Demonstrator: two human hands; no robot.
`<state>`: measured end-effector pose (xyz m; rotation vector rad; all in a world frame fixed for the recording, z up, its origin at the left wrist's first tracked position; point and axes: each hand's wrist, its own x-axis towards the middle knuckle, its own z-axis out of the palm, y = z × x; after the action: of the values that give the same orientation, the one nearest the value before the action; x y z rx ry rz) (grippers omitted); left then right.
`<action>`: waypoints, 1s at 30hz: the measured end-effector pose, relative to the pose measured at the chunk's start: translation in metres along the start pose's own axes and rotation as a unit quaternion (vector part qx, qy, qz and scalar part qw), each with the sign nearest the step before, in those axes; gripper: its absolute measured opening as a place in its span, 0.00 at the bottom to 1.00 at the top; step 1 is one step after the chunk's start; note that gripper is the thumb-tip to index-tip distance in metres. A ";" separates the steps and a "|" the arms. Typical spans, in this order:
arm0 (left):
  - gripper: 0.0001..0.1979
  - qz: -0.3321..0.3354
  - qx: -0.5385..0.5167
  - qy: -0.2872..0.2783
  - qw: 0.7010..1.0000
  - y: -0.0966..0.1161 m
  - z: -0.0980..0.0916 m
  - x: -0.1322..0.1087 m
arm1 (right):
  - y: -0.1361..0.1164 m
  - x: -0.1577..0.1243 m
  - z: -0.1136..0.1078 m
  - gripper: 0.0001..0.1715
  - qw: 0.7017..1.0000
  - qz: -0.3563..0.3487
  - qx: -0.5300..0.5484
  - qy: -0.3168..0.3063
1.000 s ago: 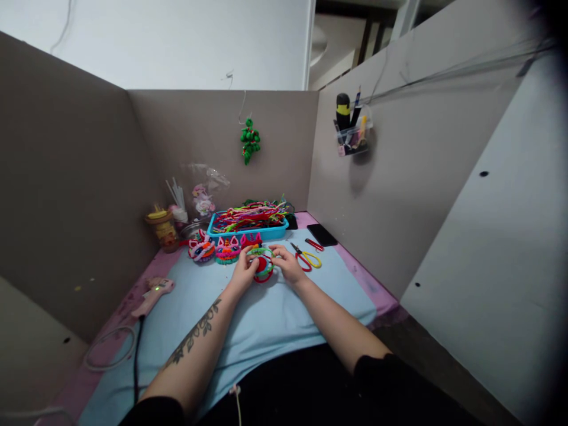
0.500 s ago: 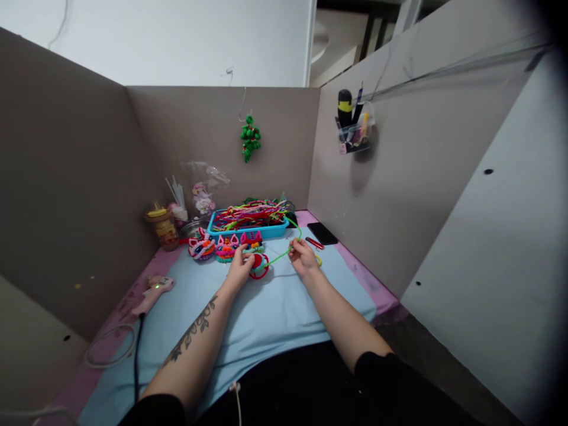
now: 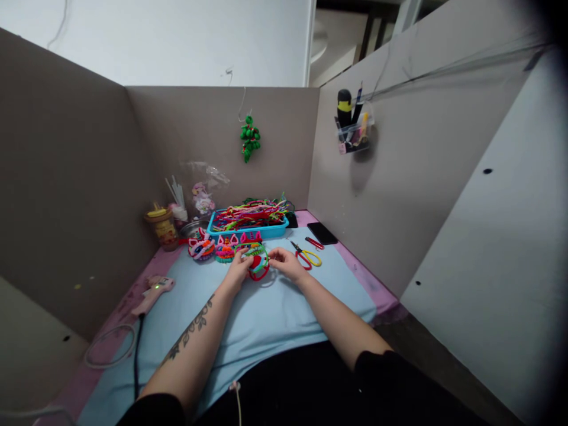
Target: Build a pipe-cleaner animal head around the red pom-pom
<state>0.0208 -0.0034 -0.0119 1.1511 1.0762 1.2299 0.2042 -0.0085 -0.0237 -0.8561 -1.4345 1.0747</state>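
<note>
The right hand (image 3: 286, 264), drawn away with the green strand (image 3: 266, 254) a moment ago, is back beside the red piece (image 3: 256, 264), pinched in the left hand's (image 3: 238, 269) fingers over the surface (image 3: 266, 319); winding seems underway (right fingers' grip, I can't tell).

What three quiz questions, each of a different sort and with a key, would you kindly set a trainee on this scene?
1. True or false: the right hand is holding the scissors.

2. How many eared figures sit before the tray?

3. Which colour is the tray?
a) yellow
b) blue
c) pink

Key:
1. False: the scissors lie on the cloth; the right hand is at the red piece, which the left hand holds.
2. Three, side by side, the rightmost partly hidden.
3. b
</note>
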 end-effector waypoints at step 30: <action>0.26 0.060 -0.001 -0.052 0.997 0.002 0.007 -0.005 | 0.000 0.001 0.011 0.14 0.995 0.001 -0.076 0.061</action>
<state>0.0275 -0.0089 -0.0093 1.2793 0.9401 1.2490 0.1929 -0.0095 -0.0234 -1.0153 -1.4247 0.9079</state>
